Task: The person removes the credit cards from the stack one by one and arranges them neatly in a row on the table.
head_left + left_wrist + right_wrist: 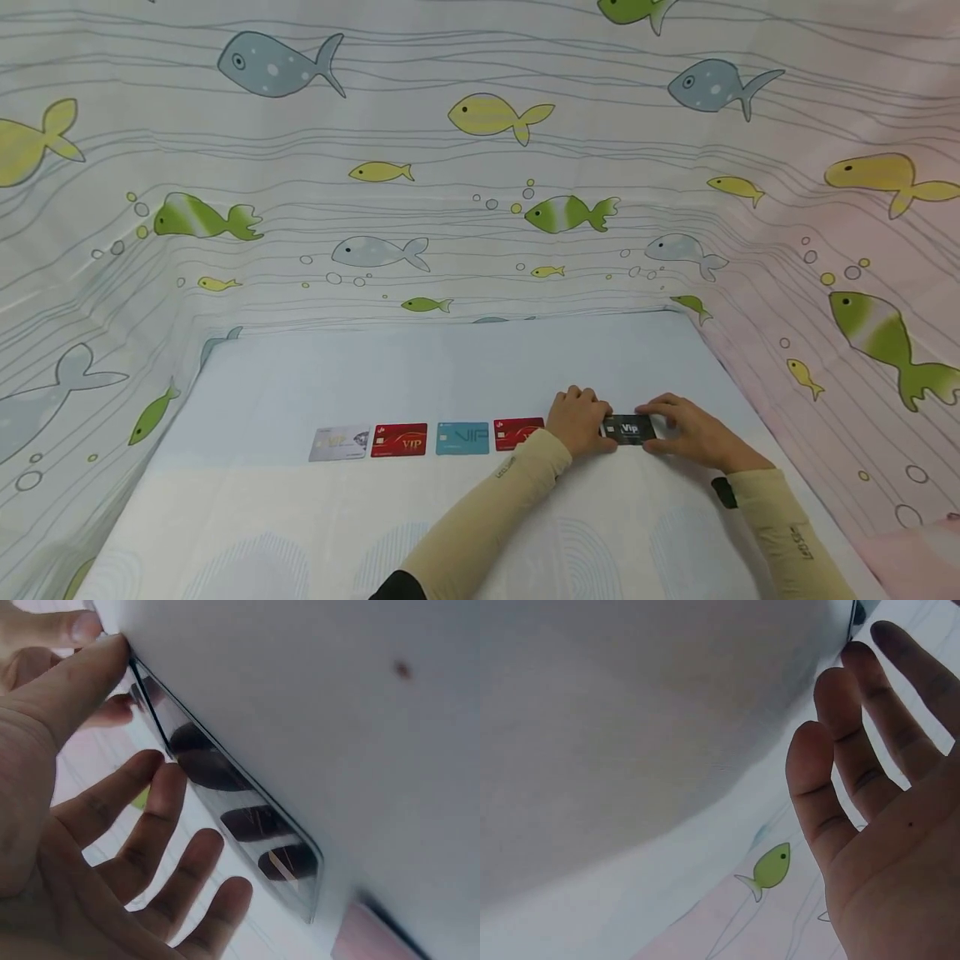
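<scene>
A black VIP card (628,429) lies between the two hands on the white tabletop. My left hand (579,419) holds it at its left end, thumb at the near corner and a fingertip at the far one. At the right end my right hand (693,433) pinches it between thumb and index finger. In the left wrist view, a glossy card (217,784) mirroring the fingers lies beneath my left hand (112,817), beside the black card; the hand hides it in the head view. The right hand's other fingers (810,761) extend loosely in the right wrist view.
Left of the hands a row continues with a red card (516,434), partly covered by the left arm, a blue card (462,438), another red card (399,440) and a silver card (339,443). A fish-printed curtain (450,192) surrounds the table (360,367).
</scene>
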{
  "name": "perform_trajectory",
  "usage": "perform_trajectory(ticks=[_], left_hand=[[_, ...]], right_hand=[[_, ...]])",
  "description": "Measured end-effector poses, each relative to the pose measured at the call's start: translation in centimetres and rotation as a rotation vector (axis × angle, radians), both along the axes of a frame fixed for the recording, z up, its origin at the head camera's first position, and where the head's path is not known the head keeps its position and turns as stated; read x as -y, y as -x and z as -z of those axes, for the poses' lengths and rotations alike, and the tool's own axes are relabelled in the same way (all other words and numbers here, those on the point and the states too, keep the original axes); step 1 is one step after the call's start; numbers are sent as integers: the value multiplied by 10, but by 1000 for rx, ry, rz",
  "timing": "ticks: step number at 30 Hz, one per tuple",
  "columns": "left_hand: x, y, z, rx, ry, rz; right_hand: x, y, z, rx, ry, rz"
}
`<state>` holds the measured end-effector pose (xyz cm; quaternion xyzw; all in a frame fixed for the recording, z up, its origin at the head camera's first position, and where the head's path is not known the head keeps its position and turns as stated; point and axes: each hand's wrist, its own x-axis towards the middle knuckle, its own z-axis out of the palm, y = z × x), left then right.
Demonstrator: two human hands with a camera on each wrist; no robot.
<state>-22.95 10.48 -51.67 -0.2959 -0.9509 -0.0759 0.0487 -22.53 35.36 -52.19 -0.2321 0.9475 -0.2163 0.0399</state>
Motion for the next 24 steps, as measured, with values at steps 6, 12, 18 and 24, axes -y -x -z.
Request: perform_trajectory(ticks=[6, 12, 18, 24], left_hand=[[4, 3, 4, -67, 47, 7], [21, 17, -2, -133, 138, -44], [57, 30, -17, -157, 187, -111], [107, 45, -27, -145, 149, -176]], right_hand=[[9, 1, -5, -47, 13, 4], [30, 5, -11, -96, 46, 42], [48, 13, -13, -192, 28, 90], [61, 24, -18, -294, -32, 147]])
